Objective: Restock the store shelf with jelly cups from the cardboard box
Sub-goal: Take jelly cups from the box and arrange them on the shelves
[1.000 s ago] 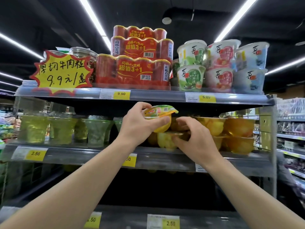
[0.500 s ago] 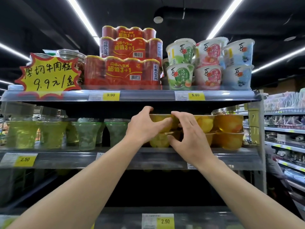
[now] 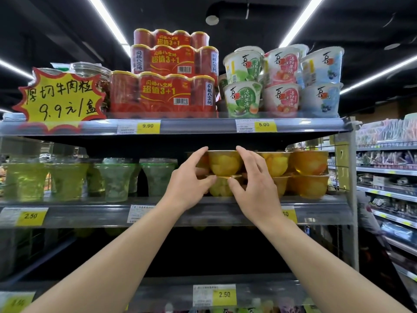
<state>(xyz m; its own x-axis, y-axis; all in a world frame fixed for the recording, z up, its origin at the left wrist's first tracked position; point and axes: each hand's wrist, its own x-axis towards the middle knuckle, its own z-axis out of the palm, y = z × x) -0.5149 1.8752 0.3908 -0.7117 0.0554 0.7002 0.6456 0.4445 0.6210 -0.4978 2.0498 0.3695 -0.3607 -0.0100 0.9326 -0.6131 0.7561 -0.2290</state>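
A yellow jelly cup (image 3: 224, 164) stands upright on top of another yellow jelly cup (image 3: 220, 188) on the middle shelf (image 3: 94, 214). My left hand (image 3: 188, 182) holds the upper cup from the left, index finger at its rim and thumb under its base. From the right, my right hand (image 3: 256, 185) grips the same cup in the same way. Orange and yellow jelly cups (image 3: 309, 175) are stacked two high just to the right. The cardboard box is out of view.
Green jelly cups (image 3: 67, 177) fill the left of the middle shelf. The top shelf (image 3: 194, 126) hangs close above my fingers and carries red can packs (image 3: 167, 91), white dessert tubs (image 3: 282, 84) and a yellow price sign (image 3: 59, 100). Another aisle's shelves (image 3: 385, 172) are at the right.
The cup was tilted in my left hand in front of the shelf. It now sits upright on the lower cup, and my right hand has moved up from the lower cup to hold it too.
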